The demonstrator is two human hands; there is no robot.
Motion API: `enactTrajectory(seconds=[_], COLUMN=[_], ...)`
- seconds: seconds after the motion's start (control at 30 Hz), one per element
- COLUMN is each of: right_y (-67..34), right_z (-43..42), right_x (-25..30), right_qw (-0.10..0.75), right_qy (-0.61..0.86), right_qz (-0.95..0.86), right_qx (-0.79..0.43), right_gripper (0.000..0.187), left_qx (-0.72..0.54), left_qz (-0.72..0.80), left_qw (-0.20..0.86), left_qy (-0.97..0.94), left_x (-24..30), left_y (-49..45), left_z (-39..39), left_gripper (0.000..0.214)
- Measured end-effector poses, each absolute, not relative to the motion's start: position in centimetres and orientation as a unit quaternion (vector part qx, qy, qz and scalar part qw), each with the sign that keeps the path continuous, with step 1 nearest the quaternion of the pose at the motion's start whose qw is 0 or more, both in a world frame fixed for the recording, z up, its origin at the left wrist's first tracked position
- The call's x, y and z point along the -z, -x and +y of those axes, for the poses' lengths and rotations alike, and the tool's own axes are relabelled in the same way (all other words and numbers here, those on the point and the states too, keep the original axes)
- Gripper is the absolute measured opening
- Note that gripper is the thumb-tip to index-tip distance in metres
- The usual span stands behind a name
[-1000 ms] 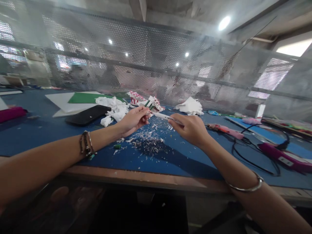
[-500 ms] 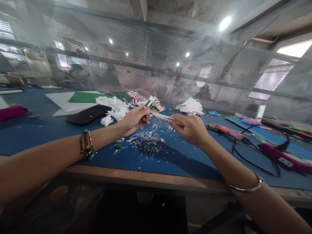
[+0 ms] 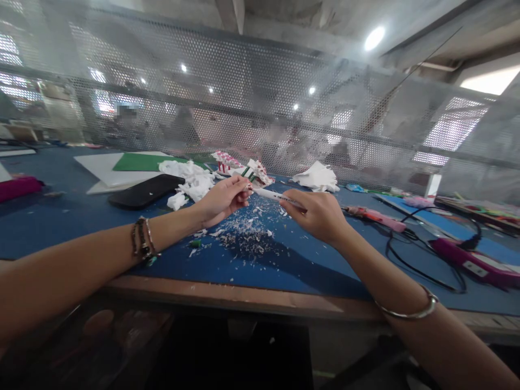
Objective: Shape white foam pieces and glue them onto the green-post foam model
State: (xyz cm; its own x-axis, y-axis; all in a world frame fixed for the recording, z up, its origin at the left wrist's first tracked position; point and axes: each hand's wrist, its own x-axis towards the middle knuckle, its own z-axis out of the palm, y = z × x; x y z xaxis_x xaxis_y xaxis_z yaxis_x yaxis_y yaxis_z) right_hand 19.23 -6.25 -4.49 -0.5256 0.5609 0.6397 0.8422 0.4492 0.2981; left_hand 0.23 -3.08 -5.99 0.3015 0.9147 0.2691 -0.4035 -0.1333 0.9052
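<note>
My right hand (image 3: 317, 214) is closed round a slim white pen (image 3: 268, 194) with dark printing along its barrel. The pen points left, and its end meets the fingertips of my left hand (image 3: 225, 200). That hand is pinched, with thumb and fingers pressed together on something small, reddish and white that I cannot make out. Both hands are raised over a blue tabletop (image 3: 162, 238). Scattered below them are many white shavings (image 3: 254, 241), with a small green piece (image 3: 195, 244) at their left.
Crumpled white tissue (image 3: 193, 179), a black phone (image 3: 146, 191) and a green sheet (image 3: 136, 162) lie to the left. Patterned pieces (image 3: 227, 158) and white sheets (image 3: 317, 176) are behind. On the right are a pink soldering-iron-like tool (image 3: 376, 218), black cables and a purple power strip (image 3: 473, 264).
</note>
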Motion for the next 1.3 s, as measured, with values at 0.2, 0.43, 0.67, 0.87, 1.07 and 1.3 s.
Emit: enactTrajectory(seconds=[0.2, 0.43, 0.67, 0.87, 1.07, 1.3], right_y=[-19.3, -19.11, -19.22, -19.24, -19.27, -19.24], right_z=[-6.22, -6.42, -6.34, -6.22, -6.28, -6.29], right_x=[4.59, 4.45, 4.5, 4.53, 4.5, 4.51], right_qw=[0.237, 0.236, 0.249, 0.26, 0.252, 0.255], right_qy=[0.426, 0.431, 0.423, 0.413, 0.4, 0.391], right_qz=[-0.818, -0.814, -0.808, -0.807, -0.814, -0.815], right_qx=[0.306, 0.31, 0.325, 0.332, 0.338, 0.344], right_gripper=[0.037, 0.037, 0.035, 0.035, 0.034, 0.034], left_qx=[-0.529, -0.523, -0.528, -0.526, -0.524, -0.52], left_qz=[0.227, 0.226, 0.234, 0.231, 0.231, 0.231], left_qw=[0.61, 0.591, 0.579, 0.58, 0.581, 0.581], left_qy=[-0.546, -0.571, -0.575, -0.578, -0.578, -0.582], left_x=[6.22, 6.24, 6.16, 6.19, 6.41, 6.43], left_y=[-0.08, 0.11, 0.1, 0.11, 0.08, 0.08], left_z=[-2.89, -2.83, -2.9, -2.85, -2.66, -2.62], left_gripper=[0.029, 0.027, 0.027, 0.027, 0.024, 0.025])
